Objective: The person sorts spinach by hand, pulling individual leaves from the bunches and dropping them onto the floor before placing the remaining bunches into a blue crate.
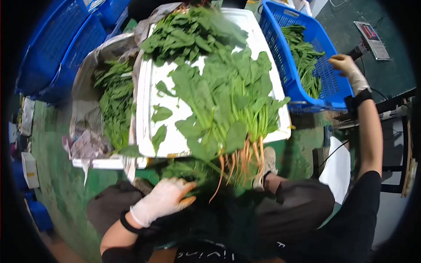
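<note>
My left hand [162,200], in a white glove with yellowish fingertips, is above my lap, just below the white foam lid-like tray [171,142]. Its thumb and fingers are bent but apart, with nothing visible between them. Loose greens [184,170] lie just beyond its fingers. My right hand [348,70], gloved the same way, is raised at the right rim of a blue basket [291,83]. Its fingers are loosely curved, with a gap to the thumb and nothing seen in them. Spinach [228,96] with long orange-pink roots lies on the tray, roots hanging over the near edge.
More leafy greens [193,35] are heaped at the tray's far end. A lined box [81,109] of greens stands on the left. Bundled greens [305,57] lie in the blue basket. Blue crates [52,44] stand far left; a scale-like device [372,40] is at upper right.
</note>
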A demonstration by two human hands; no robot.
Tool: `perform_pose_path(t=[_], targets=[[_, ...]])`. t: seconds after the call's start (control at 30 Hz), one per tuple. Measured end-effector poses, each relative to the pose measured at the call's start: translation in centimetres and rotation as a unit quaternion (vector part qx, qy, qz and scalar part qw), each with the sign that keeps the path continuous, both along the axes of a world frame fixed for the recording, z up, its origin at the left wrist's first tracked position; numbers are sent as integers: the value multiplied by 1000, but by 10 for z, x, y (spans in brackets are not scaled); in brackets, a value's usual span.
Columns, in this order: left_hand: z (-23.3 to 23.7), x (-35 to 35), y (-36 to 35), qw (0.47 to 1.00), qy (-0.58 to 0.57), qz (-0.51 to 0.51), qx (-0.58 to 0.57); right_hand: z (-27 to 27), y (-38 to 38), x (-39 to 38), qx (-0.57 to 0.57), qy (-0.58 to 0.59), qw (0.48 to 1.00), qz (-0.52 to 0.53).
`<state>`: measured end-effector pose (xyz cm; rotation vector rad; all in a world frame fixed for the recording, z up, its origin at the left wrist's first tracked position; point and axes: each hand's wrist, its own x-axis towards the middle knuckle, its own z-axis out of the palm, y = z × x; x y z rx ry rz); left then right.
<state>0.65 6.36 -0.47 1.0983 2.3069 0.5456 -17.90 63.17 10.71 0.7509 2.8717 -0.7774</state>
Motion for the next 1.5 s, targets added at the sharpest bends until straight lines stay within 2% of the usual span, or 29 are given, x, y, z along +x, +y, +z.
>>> perform_pose_path(t=[0.07,0.13,0.17,0.23,0.3,0.37,0.43,0.5,0.57,0.6,0.63,0.7,0.77,0.83,0.9,0.97,1.03,1.1,1.13,1.23,1.27,1.3,1.37,1.4,1.43,1.5], targets=[[3,6,-2,1000,20,-10,-13,32,-34,22,13,42,999,26],[-1,16,-5,999,31,-16,7,60,-77,52,19,-12,986,168],[2,20,-5,999,33,-11,9,72,-107,68,21,-58,981,185],[9,25,-2,1000,-1,-20,-1,72,-143,92,-5,-65,951,302],[12,31,-1,1000,6,-27,-4,73,-191,111,18,-111,922,370],[14,37,-1,998,25,-57,6,58,-230,123,38,-109,911,397],[11,43,-2,997,35,-55,29,24,-251,121,39,-102,912,394],[13,47,-3,996,56,-67,15,3,-278,124,14,-155,929,336],[17,52,-7,995,73,-63,24,-22,-301,129,73,-92,943,313],[18,55,-10,993,93,-72,33,-38,-307,131,154,-22,928,338],[19,58,-11,989,112,-82,42,-39,-319,139,172,-11,927,332],[23,59,-14,990,110,-80,45,-66,-322,146,162,80,915,360],[24,56,-16,992,87,-82,36,-66,-341,165,146,135,896,398],[22,53,-19,991,103,-49,67,-40,-358,190,40,-35,867,495],[20,48,-19,992,120,-40,19,-28,-367,188,7,-142,858,494],[18,46,-18,993,117,-23,25,-31,-369,164,88,21,908,409],[18,44,-15,995,92,-44,-5,-42,-368,133,152,122,872,450],[9,43,-14,996,81,-44,16,-60,-373,114,219,106,846,474],[10,42,-15,994,90,-45,37,-66,-378,110,248,49,837,486],[15,40,-16,994,85,-53,37,-68,-383,124,233,-15,830,507],[16,40,-15,995,76,-53,23,-59,-387,140,190,-38,829,525],[18,40,-14,996,66,-54,10,-29,-398,157,126,-160,810,550],[19,42,-13,997,48,-65,-7,-4,-396,165,-8,-179,826,534],[18,43,-13,997,46,-65,-9,-8,-388,161,-4,-137,885,445],[18,45,-13,997,45,-65,-11,-22,-377,151,24,-17,925,380],[27,44,-16,997,31,-75,-14,-40,-372,133,138,61,923,353]])
